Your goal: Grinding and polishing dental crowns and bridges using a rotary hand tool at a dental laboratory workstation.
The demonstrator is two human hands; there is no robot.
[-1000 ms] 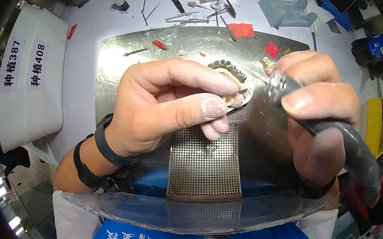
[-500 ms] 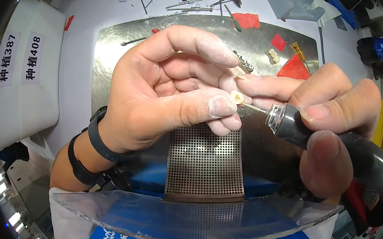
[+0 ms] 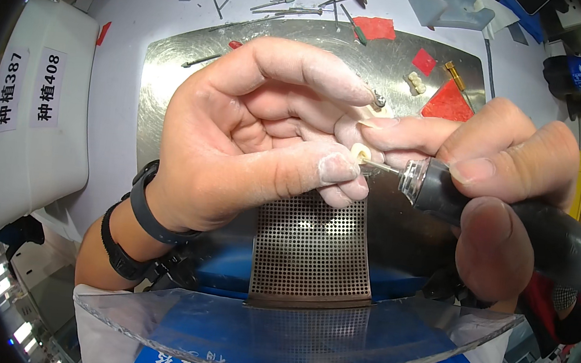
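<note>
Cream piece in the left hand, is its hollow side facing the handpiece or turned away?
Facing the handpiece: the cream piece shows its opening on that side, with the bit at it. How deep: unclear.

Compared with a second ago, the right hand [image 3: 516,153], gripping the dark handpiece [image 3: 440,191], has come in from the right side of the frame to the centre; its fingertips now reach the left hand [image 3: 217,137], and the bur [image 3: 384,168] meets the small crown [image 3: 358,152]. The left index finger has arched up, away from the thumb. Since half a second ago the crown's hollow has tilted toward the lower right. Upper right, the red wedge [image 3: 448,103] and brass-coloured tool [image 3: 454,75] have come into fuller sight, while the dental model [image 3: 380,102], upper centre, is now mostly hidden.
</note>
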